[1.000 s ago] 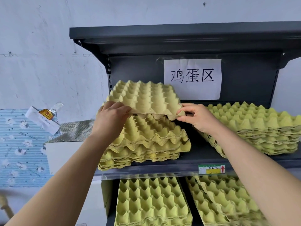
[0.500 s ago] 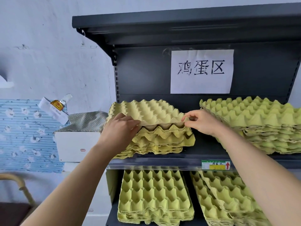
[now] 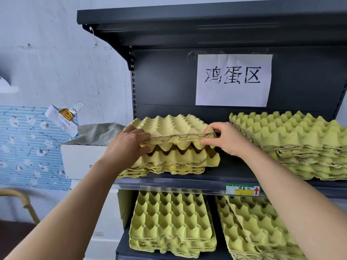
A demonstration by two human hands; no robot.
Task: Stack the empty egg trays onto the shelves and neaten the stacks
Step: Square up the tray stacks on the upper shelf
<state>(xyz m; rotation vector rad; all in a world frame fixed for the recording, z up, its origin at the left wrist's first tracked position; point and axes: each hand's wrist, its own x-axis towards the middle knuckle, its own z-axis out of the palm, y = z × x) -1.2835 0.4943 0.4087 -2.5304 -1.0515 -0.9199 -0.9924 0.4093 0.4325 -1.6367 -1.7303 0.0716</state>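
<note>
A yellow-green egg tray [image 3: 172, 125] lies on top of the left stack [image 3: 174, 160] on the middle shelf [image 3: 187, 182]. My left hand [image 3: 127, 145] grips its left edge, fingers curled over the rim. My right hand [image 3: 225, 139] pinches its right front corner. A gap shows between the upper trays and the rest of the stack. A second stack [image 3: 300, 147] sits askew on the same shelf to the right. Two more stacks lie on the lower shelf, a left one [image 3: 170, 222] and a skewed right one [image 3: 251, 228].
A dark top shelf [image 3: 206, 17] overhangs the stacks. A white paper sign [image 3: 232, 79] hangs on the back panel. Left of the rack are white boxes [image 3: 82, 160] with a grey cloth [image 3: 95, 133] and a small packet [image 3: 63, 117]. A chair back [image 3: 20, 199] is low left.
Both hands have lowered the top tray from a raised, tilted position down onto the left stack. The view has moved closer to the shelf.
</note>
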